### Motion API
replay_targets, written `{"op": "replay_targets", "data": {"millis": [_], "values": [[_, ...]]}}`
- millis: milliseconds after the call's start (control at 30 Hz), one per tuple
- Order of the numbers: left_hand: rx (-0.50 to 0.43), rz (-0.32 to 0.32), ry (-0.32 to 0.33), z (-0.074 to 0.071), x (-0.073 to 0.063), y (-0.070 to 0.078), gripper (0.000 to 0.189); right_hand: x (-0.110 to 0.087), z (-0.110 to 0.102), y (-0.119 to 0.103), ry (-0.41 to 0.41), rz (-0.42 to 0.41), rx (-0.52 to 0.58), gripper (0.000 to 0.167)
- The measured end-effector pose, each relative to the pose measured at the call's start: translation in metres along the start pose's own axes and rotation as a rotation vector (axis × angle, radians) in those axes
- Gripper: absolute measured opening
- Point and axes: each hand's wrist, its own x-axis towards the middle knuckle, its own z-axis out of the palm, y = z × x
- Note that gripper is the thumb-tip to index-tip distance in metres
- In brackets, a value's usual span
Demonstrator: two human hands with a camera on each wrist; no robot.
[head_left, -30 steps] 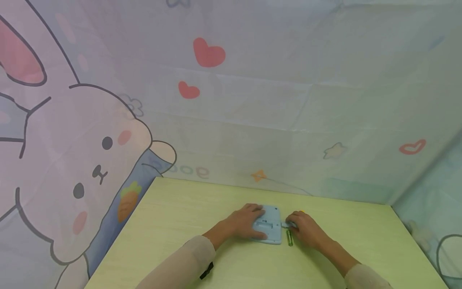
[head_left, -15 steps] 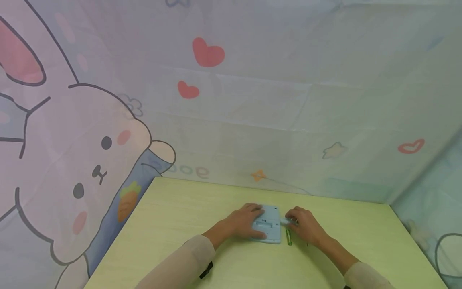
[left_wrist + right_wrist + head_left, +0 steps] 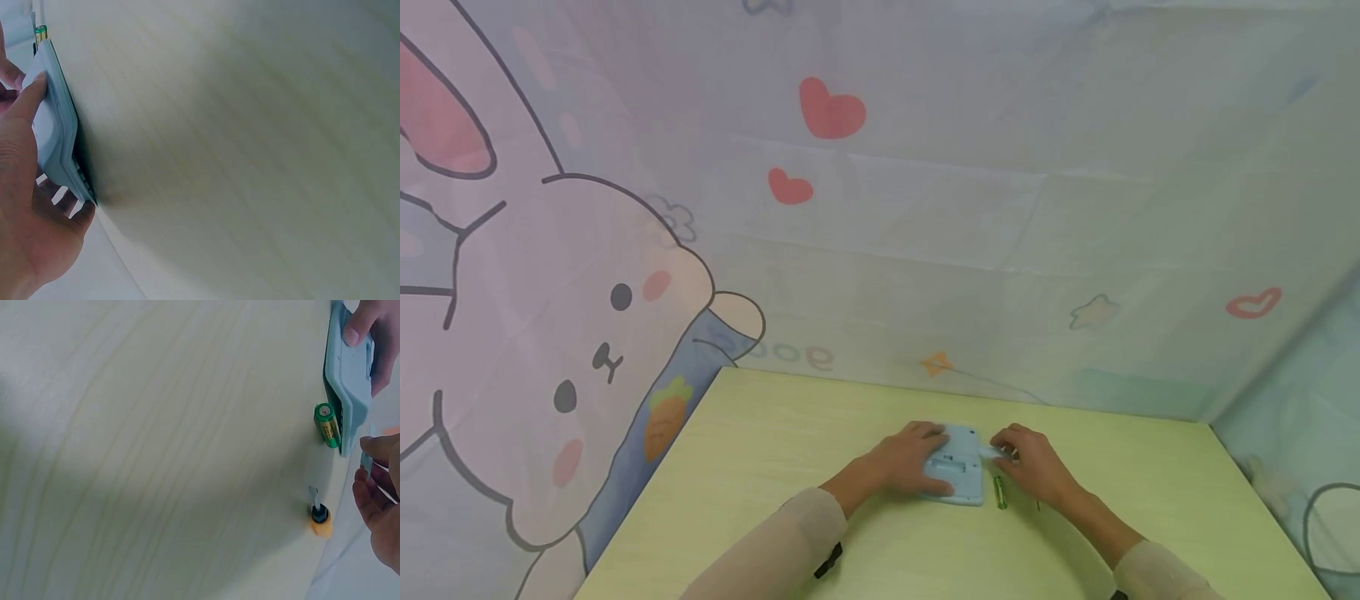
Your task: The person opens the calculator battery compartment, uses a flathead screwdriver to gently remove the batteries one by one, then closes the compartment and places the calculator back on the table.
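A light blue calculator (image 3: pixel 962 487) lies face down on the table, its battery compartment uncovered. My left hand (image 3: pixel 904 460) grips it by the left side, fingers and thumb spread over its back; in the left wrist view a thumb and fingers clasp its edge. Just off the right edge, my right hand (image 3: pixel 1037 468) pinches a small light blue battery cover (image 3: pixel 366 464) between thumb and fingertips. Green batteries (image 3: pixel 1000 492) lie close to the calculator's right edge, partly overlapping in view.
A screwdriver (image 3: pixel 320 515) with an orange and black handle lies on the table beneath my right hand, mostly hidden in the head view. The pale yellow-green table (image 3: pixel 820 408) ends at a printed cloth backdrop (image 3: pixel 925 250) behind.
My right hand has shifted slightly up and left with the battery cover, bringing it nearer the calculator's edge. The left hand and calculator have stayed nearly still.
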Motion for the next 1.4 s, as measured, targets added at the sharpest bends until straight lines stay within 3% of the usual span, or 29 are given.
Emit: {"op": "replay_targets", "data": {"millis": [300, 1400], "values": [[-0.008, 0.002, 0.005, -0.002, -0.001, 0.001, 0.092, 0.003, 0.001, -0.007, -0.009, 0.007, 0.069, 0.019], [0.010, 0.010, 0.015, 0.001, 0.001, -0.001, 0.091, 0.009, 0.014, -0.030, -0.014, -0.011, 0.102, 0.014]]}}
